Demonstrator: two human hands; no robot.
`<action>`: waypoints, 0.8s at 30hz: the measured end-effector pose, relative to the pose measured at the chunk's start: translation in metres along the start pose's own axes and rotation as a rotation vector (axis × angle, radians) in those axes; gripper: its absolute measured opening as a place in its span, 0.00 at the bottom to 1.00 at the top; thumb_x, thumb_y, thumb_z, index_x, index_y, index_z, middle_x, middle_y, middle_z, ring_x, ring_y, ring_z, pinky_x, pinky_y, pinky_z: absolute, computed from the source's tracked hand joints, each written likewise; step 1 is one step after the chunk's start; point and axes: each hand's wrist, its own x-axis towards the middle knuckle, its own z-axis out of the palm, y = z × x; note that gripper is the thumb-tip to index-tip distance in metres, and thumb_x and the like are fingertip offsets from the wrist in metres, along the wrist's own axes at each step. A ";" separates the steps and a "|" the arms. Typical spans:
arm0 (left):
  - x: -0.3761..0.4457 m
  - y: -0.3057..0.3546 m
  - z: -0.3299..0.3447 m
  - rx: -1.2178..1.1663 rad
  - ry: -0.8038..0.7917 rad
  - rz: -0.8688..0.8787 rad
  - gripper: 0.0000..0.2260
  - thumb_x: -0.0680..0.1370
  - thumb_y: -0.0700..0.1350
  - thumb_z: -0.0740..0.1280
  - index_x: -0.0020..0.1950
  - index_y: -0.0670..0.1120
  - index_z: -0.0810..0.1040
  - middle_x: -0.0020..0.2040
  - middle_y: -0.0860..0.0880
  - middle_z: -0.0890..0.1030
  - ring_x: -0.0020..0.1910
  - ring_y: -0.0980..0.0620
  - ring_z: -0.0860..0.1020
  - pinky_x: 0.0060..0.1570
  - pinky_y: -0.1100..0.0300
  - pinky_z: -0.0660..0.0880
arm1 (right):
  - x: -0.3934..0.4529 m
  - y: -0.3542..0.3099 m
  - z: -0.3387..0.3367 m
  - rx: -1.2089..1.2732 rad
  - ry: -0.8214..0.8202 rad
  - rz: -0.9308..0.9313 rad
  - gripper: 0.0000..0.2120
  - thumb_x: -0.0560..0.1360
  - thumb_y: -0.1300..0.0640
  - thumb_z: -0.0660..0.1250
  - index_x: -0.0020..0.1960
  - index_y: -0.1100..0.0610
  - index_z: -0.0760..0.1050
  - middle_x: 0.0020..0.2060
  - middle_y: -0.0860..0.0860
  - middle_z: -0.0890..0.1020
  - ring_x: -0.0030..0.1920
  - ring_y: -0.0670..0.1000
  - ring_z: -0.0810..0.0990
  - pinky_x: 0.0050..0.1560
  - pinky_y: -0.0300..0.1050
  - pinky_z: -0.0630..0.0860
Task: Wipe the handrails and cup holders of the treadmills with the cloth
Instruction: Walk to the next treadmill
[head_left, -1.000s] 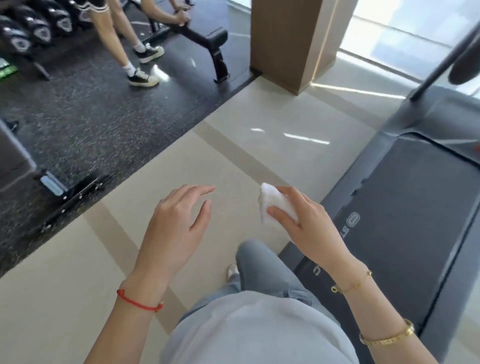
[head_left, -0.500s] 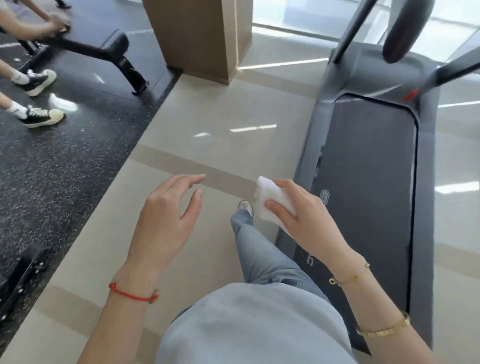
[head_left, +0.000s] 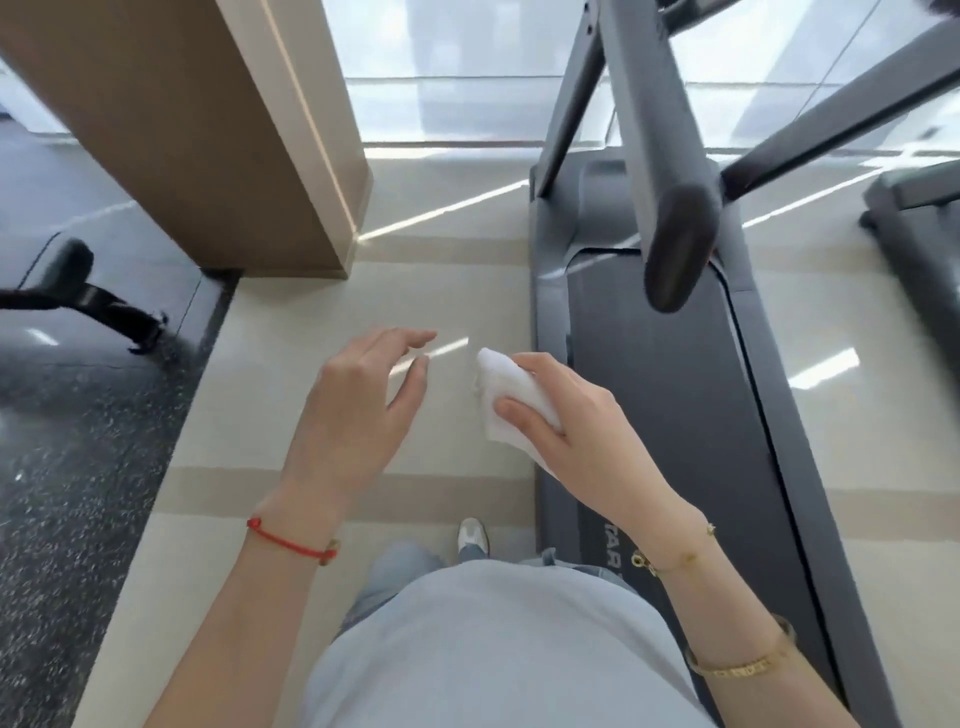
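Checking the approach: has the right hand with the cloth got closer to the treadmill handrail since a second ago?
Yes. The right hand, gripping the cloth, is nearer the handrail, which now hangs just ahead above the belt; no contact yet.

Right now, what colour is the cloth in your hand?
White. The cloth, held in the right hand, shows plainly in the head view.

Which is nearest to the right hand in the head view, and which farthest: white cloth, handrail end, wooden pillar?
From the right hand:
1. White cloth, held in its fingers.
2. Handrail end, ahead, above the treadmill belt.
3. Wooden pillar, far ahead to the left.
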 end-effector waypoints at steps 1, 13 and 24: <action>0.022 0.002 0.003 -0.009 -0.010 0.026 0.11 0.80 0.42 0.64 0.62 0.47 0.79 0.56 0.52 0.81 0.56 0.51 0.79 0.59 0.52 0.74 | 0.012 0.000 -0.009 0.001 0.025 0.003 0.17 0.79 0.43 0.61 0.65 0.48 0.69 0.55 0.43 0.78 0.49 0.48 0.78 0.50 0.50 0.76; 0.224 0.046 0.052 -0.145 -0.100 0.343 0.11 0.80 0.43 0.64 0.62 0.47 0.79 0.56 0.54 0.81 0.56 0.57 0.78 0.59 0.65 0.72 | 0.110 0.004 -0.114 0.063 0.417 -0.021 0.16 0.80 0.46 0.60 0.65 0.50 0.72 0.48 0.37 0.77 0.48 0.36 0.76 0.45 0.25 0.68; 0.388 0.082 0.113 -0.206 -0.157 0.740 0.11 0.79 0.40 0.65 0.61 0.44 0.80 0.57 0.49 0.81 0.60 0.49 0.76 0.62 0.49 0.72 | 0.184 0.029 -0.169 -0.205 0.668 0.254 0.18 0.82 0.44 0.54 0.67 0.50 0.71 0.54 0.46 0.78 0.53 0.46 0.75 0.54 0.36 0.70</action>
